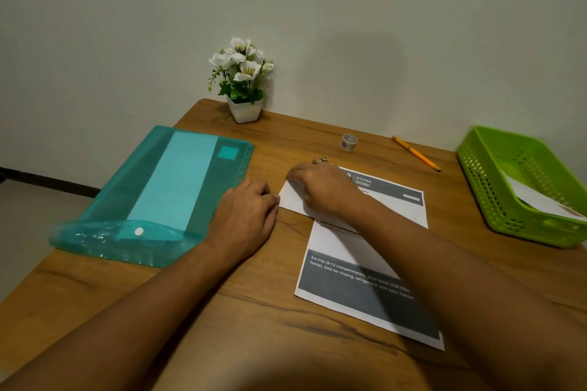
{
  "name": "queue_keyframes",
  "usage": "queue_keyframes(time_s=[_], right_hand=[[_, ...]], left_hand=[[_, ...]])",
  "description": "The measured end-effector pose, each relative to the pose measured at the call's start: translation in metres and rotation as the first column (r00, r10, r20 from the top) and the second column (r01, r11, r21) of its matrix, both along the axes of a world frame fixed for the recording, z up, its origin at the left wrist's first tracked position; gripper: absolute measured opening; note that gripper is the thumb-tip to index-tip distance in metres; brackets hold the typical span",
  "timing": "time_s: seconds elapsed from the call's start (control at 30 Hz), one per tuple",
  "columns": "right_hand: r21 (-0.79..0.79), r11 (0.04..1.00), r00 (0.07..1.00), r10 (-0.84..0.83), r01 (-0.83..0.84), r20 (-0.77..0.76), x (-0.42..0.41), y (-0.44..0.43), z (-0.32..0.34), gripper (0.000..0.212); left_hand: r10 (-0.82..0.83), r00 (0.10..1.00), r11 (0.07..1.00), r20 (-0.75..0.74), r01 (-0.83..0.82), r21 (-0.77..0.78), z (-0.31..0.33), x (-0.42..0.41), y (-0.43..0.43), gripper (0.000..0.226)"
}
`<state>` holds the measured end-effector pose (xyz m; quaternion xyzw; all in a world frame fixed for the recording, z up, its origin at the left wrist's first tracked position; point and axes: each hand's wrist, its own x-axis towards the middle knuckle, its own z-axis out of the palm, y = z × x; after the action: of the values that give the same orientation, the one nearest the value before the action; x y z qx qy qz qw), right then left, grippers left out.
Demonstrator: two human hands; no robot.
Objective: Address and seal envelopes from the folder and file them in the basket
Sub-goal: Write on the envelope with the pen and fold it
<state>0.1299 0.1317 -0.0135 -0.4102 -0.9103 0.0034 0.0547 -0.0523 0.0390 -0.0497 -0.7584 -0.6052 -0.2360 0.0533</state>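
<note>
Plain pale wall is seen behind a wooden table, which fills the lower half of the view. On the table's left side a teal translucent folder is laid flat, its flap end nearest the person; a long pale rectangle is seen through the plastic, but what it is cannot be told. A printed sheet with grey bands of text is spread right of centre. At the far right a green perforated basket is set, and one white envelope in the basket is leaned against its wall.

Both bare forearms are stretched forward over the table. The right hand is laid palm-down on a white envelope, which lies across the top of the printed sheet, just beside the folder's right edge. Its fingers are spread forward and pressed flat on the paper; nothing is gripped. The left hand is placed at the envelope's left corner with its fingers curled under; whether the edge is pinched cannot be told.

A small potted plant with white flowers is stood against the wall. An orange pen is laid between basket and sheet, and a small tape roll is stood near it. A ring is worn on the right hand.
</note>
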Motion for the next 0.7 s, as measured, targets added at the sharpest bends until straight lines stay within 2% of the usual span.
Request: queue_keyframes(time_s=[0.27,0.37,0.43,0.53,0.7], right_hand=[[-0.083,0.996,0.999,-0.03,0.029,-0.013,0.004,-0.001,-0.003,0.05],[-0.102,0.994,0.999,-0.036,0.034,-0.015,0.004,0.0,-0.002,0.05],[-0.093,0.995,0.998,-0.04,0.037,-0.037,0.004,-0.001,-0.004,0.044],[-0.054,0.998,0.997,-0.046,0.043,-0.068,0.003,-0.003,-0.007,0.032],[-0.045,0.998,0.999,-0.038,0.037,-0.03,0.005,-0.004,-0.006,0.031]], left_hand=[[0.021,0.997,0.998,-0.07,-0.025,-0.058,0.004,0.007,0.007,0.035],[0.03,0.998,0.998,-0.059,-0.033,-0.045,0.003,0.01,0.004,0.03],[0.039,0.999,0.999,-0.025,-0.04,-0.018,0.0,0.01,0.0,0.025],[0.029,0.999,0.999,-0.045,-0.03,-0.019,0.0,0.01,0.001,0.035],[0.018,0.996,0.999,-0.086,-0.021,-0.036,0.001,0.01,0.002,0.03]])
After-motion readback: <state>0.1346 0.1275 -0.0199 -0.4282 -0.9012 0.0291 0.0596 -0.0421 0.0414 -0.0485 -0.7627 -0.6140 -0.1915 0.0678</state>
